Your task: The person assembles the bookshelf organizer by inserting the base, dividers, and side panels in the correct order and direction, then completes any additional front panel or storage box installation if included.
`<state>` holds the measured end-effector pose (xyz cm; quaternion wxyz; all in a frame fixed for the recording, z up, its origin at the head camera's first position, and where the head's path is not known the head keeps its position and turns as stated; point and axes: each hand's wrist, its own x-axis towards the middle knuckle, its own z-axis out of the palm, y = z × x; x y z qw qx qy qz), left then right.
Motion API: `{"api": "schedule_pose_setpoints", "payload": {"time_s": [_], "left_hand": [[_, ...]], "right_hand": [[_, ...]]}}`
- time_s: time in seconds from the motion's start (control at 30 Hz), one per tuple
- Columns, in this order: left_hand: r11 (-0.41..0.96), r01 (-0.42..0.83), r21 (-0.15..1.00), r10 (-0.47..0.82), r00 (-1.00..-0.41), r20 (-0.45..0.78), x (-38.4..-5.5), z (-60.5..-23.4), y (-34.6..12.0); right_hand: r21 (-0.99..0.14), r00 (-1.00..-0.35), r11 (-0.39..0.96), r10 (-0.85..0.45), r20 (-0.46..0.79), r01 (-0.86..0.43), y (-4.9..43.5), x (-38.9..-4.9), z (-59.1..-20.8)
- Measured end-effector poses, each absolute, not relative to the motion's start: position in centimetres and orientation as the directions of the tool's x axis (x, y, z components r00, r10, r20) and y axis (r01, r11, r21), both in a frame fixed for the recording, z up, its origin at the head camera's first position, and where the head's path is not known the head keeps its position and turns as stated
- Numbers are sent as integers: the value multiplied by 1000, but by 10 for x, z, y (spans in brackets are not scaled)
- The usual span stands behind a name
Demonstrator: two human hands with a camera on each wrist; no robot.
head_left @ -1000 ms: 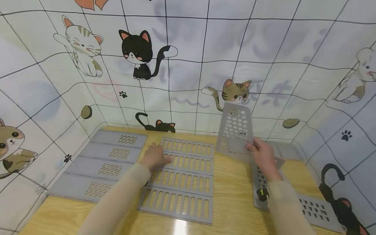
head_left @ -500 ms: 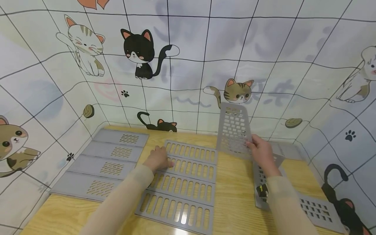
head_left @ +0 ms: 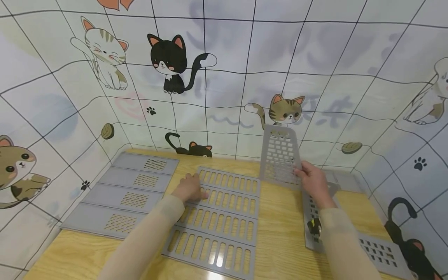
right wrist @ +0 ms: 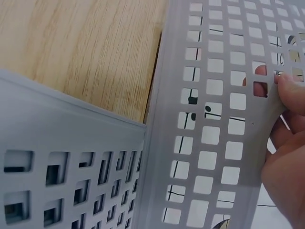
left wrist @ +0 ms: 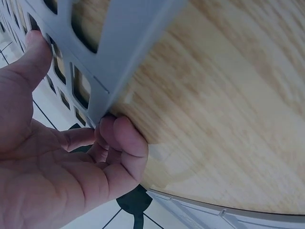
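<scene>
My left hand (head_left: 189,189) is at the left edge of a grey plastic panel (head_left: 228,226) with rows of long rounded slots, lying on the table. In the left wrist view, the thumb (left wrist: 35,52) lies on the slotted face and the other fingers curl at its edge. My right hand (head_left: 312,179) pinches the right edge of a thin grey panel (head_left: 263,163) with small rectangular holes, held up and tilted against the back wall. Seen from the right wrist, the thumb is on its near face, fingertips showing through the holes. Another holed panel (right wrist: 71,129) adjoins its edge.
A grey panel in several sections with slanted slits (head_left: 101,194) lies at the left. More grey holed panels (head_left: 379,254) lie at the right, partly under the right forearm. A cat-patterned sheet (head_left: 224,89) encloses the wooden table (head_left: 276,249) behind and at both sides.
The slotted panel under my left hand has turned slightly and shifted toward me. The panel in my right hand tilted a little and stays raised. The head view shifted slightly.
</scene>
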<state>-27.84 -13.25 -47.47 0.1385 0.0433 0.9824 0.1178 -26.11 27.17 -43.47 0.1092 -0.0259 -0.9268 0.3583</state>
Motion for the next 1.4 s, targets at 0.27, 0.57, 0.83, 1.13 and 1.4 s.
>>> {"api": "schedule_pose_setpoints", "payload": {"time_s": [0.27,0.57,0.83,1.13,1.4], "left_hand": [[968,45,245,115,-953,-279,-278,-473,-130],[970,31,241,101,-953,-287,-278,-474,-130],[966,15,257,91,-955,-283,-278,-474,-131],[964,16,265,94,-954,-285,-278,-472,-132],[960,36,277,112,-958,-264,-279,-474,-134]], "right_hand": [[-672,-973,733,65,223,-106,273,-267,-435],[-637,-994,769,24,104,-49,269,-273,-433],[-505,-982,847,188,-6,165,328,-256,-436],[-643,-902,669,425,-80,372,340,-233,-446],[-666,-887,649,460,-42,368,340,-231,-454]]}}
